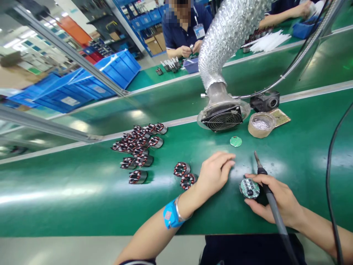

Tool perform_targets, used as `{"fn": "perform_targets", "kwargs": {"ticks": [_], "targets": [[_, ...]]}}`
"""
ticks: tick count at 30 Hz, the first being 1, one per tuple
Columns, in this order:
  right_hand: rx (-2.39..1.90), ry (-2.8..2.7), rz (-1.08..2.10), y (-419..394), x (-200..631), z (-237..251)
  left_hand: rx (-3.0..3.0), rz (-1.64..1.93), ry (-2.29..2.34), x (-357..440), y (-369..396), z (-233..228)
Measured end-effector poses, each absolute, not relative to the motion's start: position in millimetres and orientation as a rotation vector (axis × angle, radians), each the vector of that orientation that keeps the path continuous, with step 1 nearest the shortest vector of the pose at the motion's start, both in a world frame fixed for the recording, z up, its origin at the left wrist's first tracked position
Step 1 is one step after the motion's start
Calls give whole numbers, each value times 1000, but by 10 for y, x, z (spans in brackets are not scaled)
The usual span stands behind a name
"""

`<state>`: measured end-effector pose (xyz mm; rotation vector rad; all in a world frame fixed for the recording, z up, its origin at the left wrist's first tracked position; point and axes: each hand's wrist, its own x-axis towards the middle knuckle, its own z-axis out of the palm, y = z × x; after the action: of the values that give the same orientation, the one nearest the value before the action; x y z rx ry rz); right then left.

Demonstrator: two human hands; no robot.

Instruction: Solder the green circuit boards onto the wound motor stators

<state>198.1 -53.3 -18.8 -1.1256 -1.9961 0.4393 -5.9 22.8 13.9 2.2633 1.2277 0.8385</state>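
My right hand [284, 200] is closed, with its thumb and fingertips on the sides of a round green circuit board [249, 188], which seems to sit on a motor stator. A soldering iron [271, 202] lies across that same hand, its tip pointing away from me. My left hand [216, 172] hovers over the bench with thumb and fingers a little apart and nothing visible between them. Just beyond its fingertips lies a loose round green board [235, 141]. Two wound stators [181, 169] rest left of my left wrist, which wears a blue strap [171, 214].
Several stators [138, 143] stand grouped at the bench's back left. A fume fan [224, 118] on a silver duct [220, 48] hangs ahead. Beside it are a solder tip-cleaning tub [260, 126] and an iron holder [266, 101]. A black cable [328, 165] runs down the right. A co-worker [184, 33] sits opposite.
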Motion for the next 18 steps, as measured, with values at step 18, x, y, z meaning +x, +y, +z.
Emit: {"fn": "perform_targets", "kwargs": {"ticks": [18], "targets": [[-986, -2306, 454, 27, 2180, -249, 2510, 639, 1018, -257, -23, 116]]}}
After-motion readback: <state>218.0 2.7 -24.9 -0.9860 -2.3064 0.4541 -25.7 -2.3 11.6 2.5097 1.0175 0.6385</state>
